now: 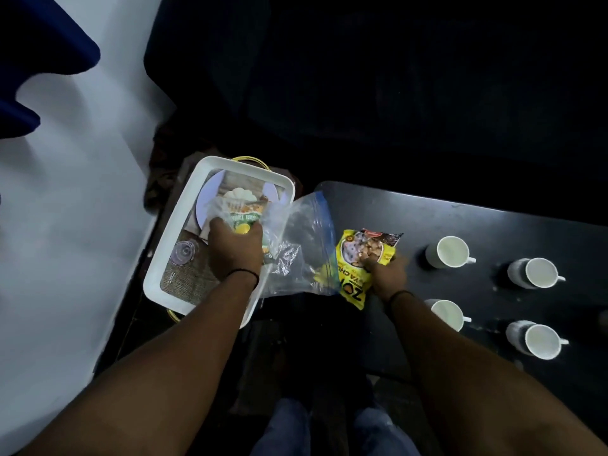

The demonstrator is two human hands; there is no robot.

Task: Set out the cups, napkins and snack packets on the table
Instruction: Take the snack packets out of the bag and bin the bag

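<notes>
Head view, looking down. The left hand (234, 248) gripped a green-and-yellow snack packet (245, 222) together with the mouth of a clear zip bag (296, 251), fingers curled round both, above the white tray (171, 232). The right hand (385, 274) pinched a yellow snack packet (362, 261) at its side, holding it over the near left end of the dark table (460, 222), just beside the bag. Four white cups (452, 251) (541, 273) (447, 314) (543, 340) stood on the table in two rows of two, to the right of the right hand, handles pointing right; the right forearm partly hid the near left one. The tray lay tilted off the table's rounded left corner, and held a pale plate (205, 205) and a clear lid (182, 253). Bare tabletop lay between the yellow packet and the cups and along the far edge. A pale wall (65, 192) stood at left; the background beyond the table was dark.
</notes>
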